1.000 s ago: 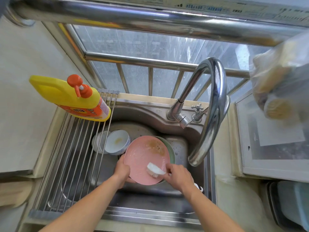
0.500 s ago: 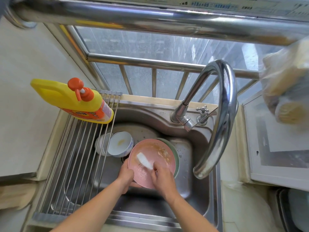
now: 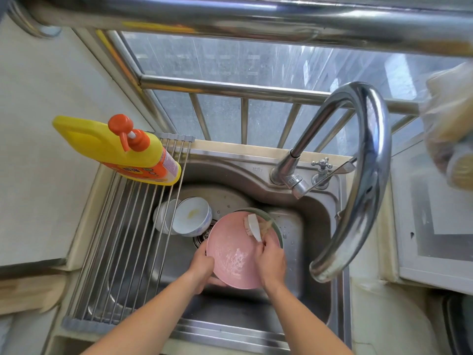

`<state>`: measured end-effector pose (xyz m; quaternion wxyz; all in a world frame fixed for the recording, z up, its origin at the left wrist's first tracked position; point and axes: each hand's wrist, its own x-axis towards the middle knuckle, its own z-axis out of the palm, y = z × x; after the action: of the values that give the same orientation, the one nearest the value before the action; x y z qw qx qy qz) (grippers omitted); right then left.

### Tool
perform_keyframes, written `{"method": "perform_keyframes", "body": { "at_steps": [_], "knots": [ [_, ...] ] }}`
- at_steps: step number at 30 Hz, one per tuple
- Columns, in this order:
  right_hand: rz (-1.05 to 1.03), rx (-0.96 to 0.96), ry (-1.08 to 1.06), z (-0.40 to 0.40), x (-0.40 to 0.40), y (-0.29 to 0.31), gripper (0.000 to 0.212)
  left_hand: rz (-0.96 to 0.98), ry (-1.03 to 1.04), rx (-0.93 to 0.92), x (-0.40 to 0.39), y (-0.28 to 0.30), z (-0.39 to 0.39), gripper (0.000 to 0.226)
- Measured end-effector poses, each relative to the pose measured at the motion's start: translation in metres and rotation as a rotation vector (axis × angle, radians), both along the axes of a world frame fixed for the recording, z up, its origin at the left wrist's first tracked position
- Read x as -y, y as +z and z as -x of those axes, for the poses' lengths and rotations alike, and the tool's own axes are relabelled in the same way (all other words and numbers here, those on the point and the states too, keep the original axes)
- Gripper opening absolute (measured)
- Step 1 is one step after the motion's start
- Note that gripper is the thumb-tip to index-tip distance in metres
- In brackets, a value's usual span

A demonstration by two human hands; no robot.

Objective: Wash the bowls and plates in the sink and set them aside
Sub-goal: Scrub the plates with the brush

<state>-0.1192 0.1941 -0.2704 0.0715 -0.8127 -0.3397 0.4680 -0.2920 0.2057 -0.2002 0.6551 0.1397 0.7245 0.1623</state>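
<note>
Since a moment ago the white brush has swept from the middle of the pink plate up to its far right rim. My right hand is curled tightly around the brush handle, bristles pressed against the plate's face just beyond my knuckles. My left hand grips the plate's near left edge, fingers wrapped behind it and thumb on the rim, holding it tilted up over the sink.

The plate is round, smooth and matte pink, its lower half filmed with pale suds. Behind its far edge peeks the rim of a green dish. Just left of the plate, two white bowls lie on their sides in the basin, glossy, one with a yellowish smear inside. The sink is brushed steel, wet and speckled with drops. A shiny curved faucet arches over its right side. Thin steel rods form a roll-up rack across the left, carrying a yellow plastic detergent bottle with an orange pump.
</note>
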Motion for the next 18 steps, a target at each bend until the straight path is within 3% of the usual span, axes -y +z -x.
{"method": "perform_keyframes", "body": {
  "at_steps": [3,5,10,14,18],
  "knots": [
    [-0.222,-0.062,0.118,0.029,-0.016,0.030,0.022,0.011,0.039,-0.002,-0.001,-0.002,-0.005,0.062],
    [-0.227,-0.181,0.294,0.038,-0.016,0.046,0.013,0.003,0.075,-0.008,0.000,-0.005,-0.005,0.062],
    [-0.080,-0.172,0.622,0.002,0.010,0.040,0.011,-0.003,0.087,-0.054,0.003,-0.022,0.005,0.053],
    [-0.032,-0.097,0.852,-0.041,0.010,0.047,0.014,-0.029,-0.004,-0.124,0.001,-0.027,0.005,0.070],
    [-0.145,0.012,0.885,-0.040,0.012,0.053,0.012,-0.039,-0.043,-0.102,-0.003,-0.022,0.005,0.069]
  ]
}}
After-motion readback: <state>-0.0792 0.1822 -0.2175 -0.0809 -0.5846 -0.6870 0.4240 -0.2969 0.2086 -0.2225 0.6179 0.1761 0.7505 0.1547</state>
